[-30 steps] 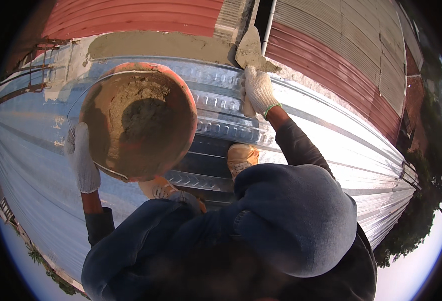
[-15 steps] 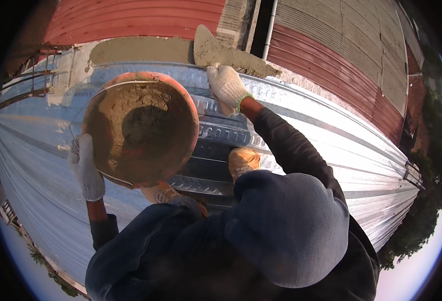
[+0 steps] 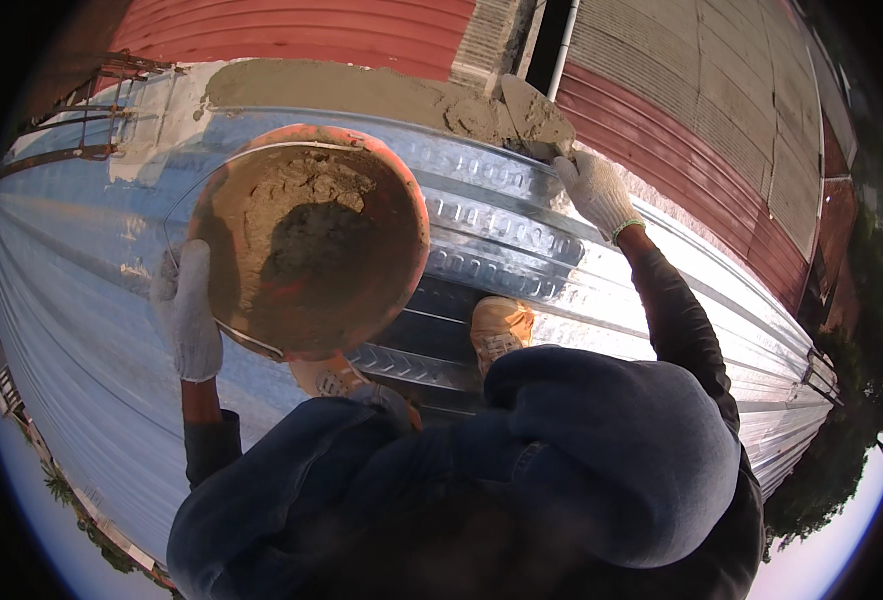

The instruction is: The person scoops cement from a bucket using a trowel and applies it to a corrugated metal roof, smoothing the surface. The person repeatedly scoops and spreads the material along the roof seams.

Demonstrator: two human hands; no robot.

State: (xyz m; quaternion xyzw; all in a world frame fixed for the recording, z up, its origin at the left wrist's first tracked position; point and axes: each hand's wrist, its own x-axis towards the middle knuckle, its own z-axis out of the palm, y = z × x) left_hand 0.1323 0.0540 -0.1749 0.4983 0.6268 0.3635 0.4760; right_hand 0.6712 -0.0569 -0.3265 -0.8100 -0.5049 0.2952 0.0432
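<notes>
In my gloved left hand (image 3: 189, 305) is an orange bucket (image 3: 409, 245), gripped at its left side beside the wire handle, with grey mortar (image 3: 321, 185) inside. My gloved right hand (image 3: 593, 192) is closed on a trowel (image 3: 533, 115); its blade lies at the right end of a strip of wet mortar (image 3: 331, 85) along the upper edge of the silvery sheet-metal roof (image 3: 81, 265). Mortar coats the blade.
Red corrugated roofing (image 3: 291, 30) and weathered grey sheets (image 3: 691, 80) lie beyond the mortar. A white pipe (image 3: 561, 50) runs beside a dark gap. Rusty rebar (image 3: 81, 150) projects at upper left. My orange-tan shoes (image 3: 499, 330) rest below. Trees (image 3: 861, 400) show at the right.
My right hand and trowel first went left along the mortar strip, then swung right, past where they started. My left hand still holds the bucket; the whole view has shifted slightly.
</notes>
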